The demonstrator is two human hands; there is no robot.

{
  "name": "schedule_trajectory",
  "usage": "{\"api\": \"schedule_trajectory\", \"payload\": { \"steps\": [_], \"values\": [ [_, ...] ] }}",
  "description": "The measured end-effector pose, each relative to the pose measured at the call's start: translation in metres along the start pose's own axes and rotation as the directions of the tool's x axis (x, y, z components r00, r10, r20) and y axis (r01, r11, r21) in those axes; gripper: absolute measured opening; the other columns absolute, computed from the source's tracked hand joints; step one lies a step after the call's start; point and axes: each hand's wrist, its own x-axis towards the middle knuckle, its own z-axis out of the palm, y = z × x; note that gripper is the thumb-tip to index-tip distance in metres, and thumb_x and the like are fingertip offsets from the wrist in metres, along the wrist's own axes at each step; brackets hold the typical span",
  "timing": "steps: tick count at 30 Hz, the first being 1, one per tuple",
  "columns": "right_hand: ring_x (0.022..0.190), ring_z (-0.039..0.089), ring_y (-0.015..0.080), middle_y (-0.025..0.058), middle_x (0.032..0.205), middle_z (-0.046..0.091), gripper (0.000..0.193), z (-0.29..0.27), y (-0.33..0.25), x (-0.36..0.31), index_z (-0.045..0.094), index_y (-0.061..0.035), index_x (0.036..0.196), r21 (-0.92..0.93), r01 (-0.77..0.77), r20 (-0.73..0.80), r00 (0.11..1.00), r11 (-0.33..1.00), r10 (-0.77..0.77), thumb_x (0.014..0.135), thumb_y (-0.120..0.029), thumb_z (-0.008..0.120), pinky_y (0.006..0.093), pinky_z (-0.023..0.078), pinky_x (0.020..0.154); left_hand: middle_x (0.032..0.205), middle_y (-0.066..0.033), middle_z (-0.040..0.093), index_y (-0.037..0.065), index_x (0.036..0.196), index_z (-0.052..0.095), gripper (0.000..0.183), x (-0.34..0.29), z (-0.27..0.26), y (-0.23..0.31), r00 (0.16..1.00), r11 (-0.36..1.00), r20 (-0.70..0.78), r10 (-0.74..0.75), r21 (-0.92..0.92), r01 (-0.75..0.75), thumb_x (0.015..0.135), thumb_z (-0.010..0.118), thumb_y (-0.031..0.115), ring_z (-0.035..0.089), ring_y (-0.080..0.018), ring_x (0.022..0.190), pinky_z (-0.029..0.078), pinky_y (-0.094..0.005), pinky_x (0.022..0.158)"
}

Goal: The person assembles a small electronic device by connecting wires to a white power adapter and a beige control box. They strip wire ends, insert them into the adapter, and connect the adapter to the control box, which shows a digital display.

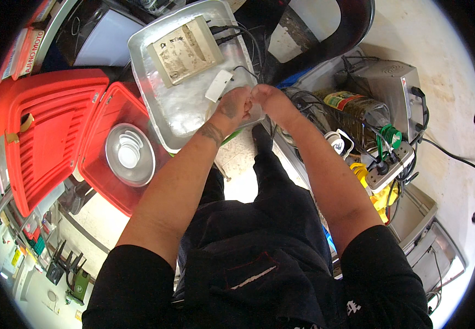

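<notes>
My left hand (233,105) and my right hand (272,102) meet over the near right corner of a shallow silver metal tray (185,120). The fingers of both are closed, and what they pinch is too small or hidden to make out. Just beyond my left hand lies a white plug adapter or small power strip (219,85), with a dark cord running from it. Farther back in the tray sits a worn beige box (185,49) with handwriting on its top. Black cables (229,33) come out of its right side.
At left stands a red plastic crate (99,148) with its red lid (54,131) swung open; a metal bowl (139,174) inside holds white lids or dishes. At right are an oil bottle (358,112), a metal appliance (393,82), a power strip (393,167) and tangled cables. Behind stands a black chair (352,33).
</notes>
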Motion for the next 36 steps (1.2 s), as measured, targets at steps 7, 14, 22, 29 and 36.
{"api": "schedule_trajectory", "payload": {
  "steps": [7, 14, 22, 29, 36],
  "values": [
    [0.065, 0.049, 0.0115, -0.0030, 0.081, 0.062, 0.017, -0.020, 0.009, 0.011, 0.065, -0.0123, 0.089, 0.609, -0.099, 0.110, 0.993, 0.787, 0.040, 0.097, -0.025, 0.056, 0.0267, 0.041, 0.062, 0.065, -0.0006, 0.044, 0.014, 0.071, 0.046, 0.033, 0.006, 0.007, -0.005, 0.956, 0.809, 0.286, 0.061, -0.575, 0.121, 0.098, 0.051, 0.032, 0.043, -0.0162, 0.061, 0.040, -0.0337, 0.064],
    [0.067, 0.055, 0.0132, -0.0009, 0.081, 0.061, 0.011, 0.001, 0.019, 0.021, 0.064, -0.0074, 0.097, 0.062, 0.028, -0.124, 0.992, 0.998, -0.020, 0.096, -0.016, 0.057, 0.0292, 0.047, 0.065, 0.079, -0.0015, 0.054, 0.007, 0.092, 0.062, 0.015, -0.020, -0.071, 0.000, 0.849, 0.813, -0.262, 0.459, 0.510, -0.282, 0.093, 0.051, 0.018, 0.053, -0.0167, 0.072, 0.046, -0.0332, 0.069],
    [0.069, 0.064, 0.0171, 0.0078, 0.082, 0.068, 0.013, 0.006, 0.007, 0.016, 0.067, -0.0059, 0.101, -0.340, 0.063, -0.172, 0.977, 0.938, -0.128, 0.095, -0.013, 0.058, 0.0334, 0.052, 0.070, 0.126, -0.0255, 0.059, -0.002, 0.131, 0.053, 0.060, -0.017, -0.071, 0.004, 0.752, 0.114, -0.043, 0.658, 0.993, -0.043, 0.083, 0.072, 0.027, 0.057, -0.0399, 0.117, 0.047, -0.0431, 0.099],
    [0.071, 0.066, 0.0164, 0.0082, 0.085, 0.069, 0.014, 0.002, 0.003, 0.015, 0.068, -0.0062, 0.104, -0.320, 0.124, -0.155, 0.971, 0.939, -0.181, 0.094, -0.012, 0.060, 0.0342, 0.053, 0.071, 0.114, -0.0257, 0.064, -0.002, 0.129, 0.048, 0.059, -0.014, -0.062, 0.031, 0.944, 0.366, -0.141, 0.300, 0.930, 0.023, 0.079, 0.072, 0.018, 0.063, -0.0399, 0.107, 0.051, -0.0417, 0.094],
    [0.080, 0.067, 0.0158, 0.0080, 0.091, 0.072, 0.016, 0.000, 0.007, 0.015, 0.071, -0.0073, 0.104, -0.325, 0.122, -0.039, 0.989, 0.938, -0.142, 0.092, -0.014, 0.064, 0.0304, 0.053, 0.077, 0.118, -0.0223, 0.061, 0.000, 0.129, 0.049, 0.065, -0.020, -0.091, 0.029, 0.975, 0.373, 0.077, 0.209, 0.915, -0.152, 0.070, 0.073, 0.010, 0.062, -0.0341, 0.110, 0.047, -0.0359, 0.100]
  ]
}}
